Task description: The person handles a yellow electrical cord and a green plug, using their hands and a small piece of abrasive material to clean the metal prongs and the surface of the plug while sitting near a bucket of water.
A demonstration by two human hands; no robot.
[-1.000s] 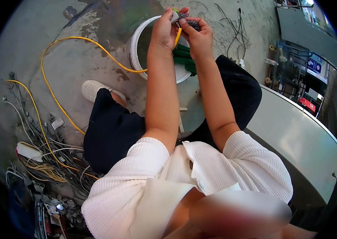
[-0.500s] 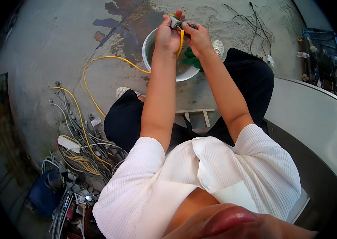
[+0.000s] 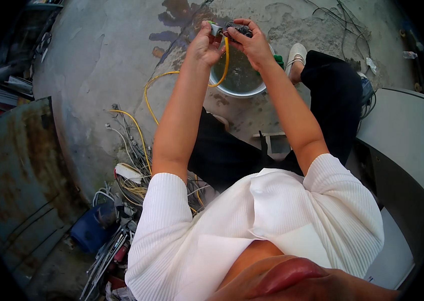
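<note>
Above a round white basin [image 3: 244, 94] of murky water, both hands are close together. My left hand [image 3: 205, 47] is closed on a small grey-white block [image 3: 216, 29] with a bit of green on its top; its exact kind is unclear. A yellow cable [image 3: 227, 56] runs from the block's right side and loops down past the basin rim. My right hand [image 3: 253, 46] grips a dark, curly metal scourer [image 3: 240, 28], its fingertips by the cable end. Part of a green glove [image 3: 278, 60] shows at the basin's right edge.
Left of my legs lies a heap of grey cables [image 3: 134, 150], with a blue container [image 3: 93, 228] and metal scraps nearer me. A small wooden stool [image 3: 276, 140] stands between my legs. A pale panel [image 3: 402, 133] is on the right, a rusty sheet [image 3: 26, 185] far left.
The view has swung, so the floor things appear farther right. The block has turned in my left hand, and my right hand with the scourer has drawn slightly away from it.
</note>
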